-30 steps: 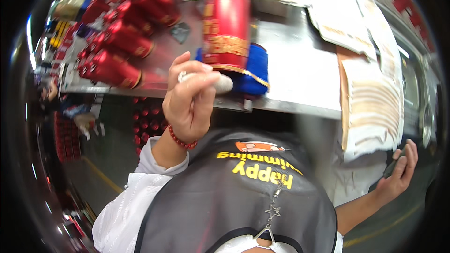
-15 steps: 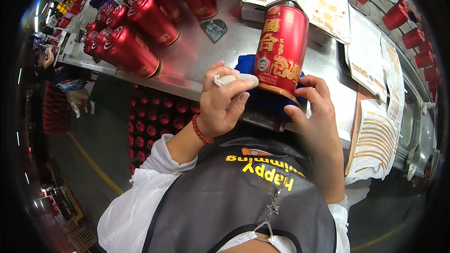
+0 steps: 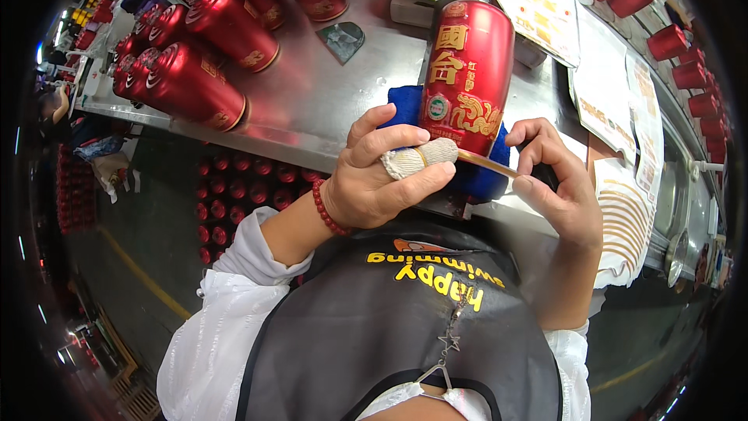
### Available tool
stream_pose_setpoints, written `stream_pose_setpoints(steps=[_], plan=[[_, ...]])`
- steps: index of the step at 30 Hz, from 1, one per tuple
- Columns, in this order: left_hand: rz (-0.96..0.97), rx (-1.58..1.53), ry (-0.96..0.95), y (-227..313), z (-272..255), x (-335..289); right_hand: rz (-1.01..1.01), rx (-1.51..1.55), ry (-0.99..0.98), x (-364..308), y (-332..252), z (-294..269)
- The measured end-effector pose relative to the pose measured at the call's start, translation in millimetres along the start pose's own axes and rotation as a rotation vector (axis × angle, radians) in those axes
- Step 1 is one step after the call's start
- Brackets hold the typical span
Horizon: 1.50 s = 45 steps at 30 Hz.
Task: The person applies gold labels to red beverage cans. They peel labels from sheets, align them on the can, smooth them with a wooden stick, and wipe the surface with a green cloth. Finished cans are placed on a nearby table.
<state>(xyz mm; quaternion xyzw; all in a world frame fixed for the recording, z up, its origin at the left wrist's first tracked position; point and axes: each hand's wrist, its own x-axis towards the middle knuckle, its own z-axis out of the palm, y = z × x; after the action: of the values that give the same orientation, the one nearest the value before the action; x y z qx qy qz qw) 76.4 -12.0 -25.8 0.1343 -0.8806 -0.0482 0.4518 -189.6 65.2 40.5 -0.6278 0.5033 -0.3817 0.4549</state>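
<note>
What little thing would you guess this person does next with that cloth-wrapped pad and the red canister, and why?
Probably press the cloth-wrapped pad against the lower side of the red canister and rub it. The left hand holds the pad right at the canister's base, the canister stands upright on a blue cloth, and the right hand sits by a thin gold strip there.

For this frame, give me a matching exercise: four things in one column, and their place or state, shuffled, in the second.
Things:
1. tall red can
2. cloth-wrapped pad
3. red cans
4. bead bracelet

Places or states:
A. lying on their sides at the bench's left end
B. around the left wrist
C. upright on a blue cloth
D. in the grip of the left hand

Pairs: 1-C, 2-D, 3-A, 4-B
</note>
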Motion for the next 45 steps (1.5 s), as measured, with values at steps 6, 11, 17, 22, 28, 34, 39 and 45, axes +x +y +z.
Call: stream_pose_setpoints(steps=[6, 11, 17, 22, 28, 34, 39, 45], plan=[[0.051, -0.012, -0.055, 1.1, 0.3, 20.4, 0.065, 0.046, 0.021, -2.0, 17.5, -0.2], [-0.149, -0.064, 0.118, -5.8, 4.8, -1.7, 0.007, 0.055, 0.023, -7.6, 14.4, -2.7], [-0.003, -0.003, 0.034, -4.0, 1.5, 5.1, 0.088, 0.019, 0.060, -13.4, 20.1, -6.8], [0.176, 0.050, -0.056, -4.7, 3.0, 19.0, 0.110, 0.057, 0.084, -15.3, 32.2, -1.8], [-0.310, -0.355, 0.040, -13.9, 11.9, 25.7, 0.107, 0.074, 0.105, -19.2, 26.4, -2.7], [-0.528, -0.391, -0.105, -4.6, 12.2, 25.1, 0.016, 0.015, 0.100, -19.5, 7.4, -7.1], [-0.519, -0.351, -0.099, -1.4, 17.2, 28.4, 0.070, 0.034, 0.159, -20.9, 28.0, 0.8], [-0.586, -0.438, -0.091, -3.8, 17.5, 18.0, 0.109, 0.071, 0.153, -21.7, 35.4, 5.2]])
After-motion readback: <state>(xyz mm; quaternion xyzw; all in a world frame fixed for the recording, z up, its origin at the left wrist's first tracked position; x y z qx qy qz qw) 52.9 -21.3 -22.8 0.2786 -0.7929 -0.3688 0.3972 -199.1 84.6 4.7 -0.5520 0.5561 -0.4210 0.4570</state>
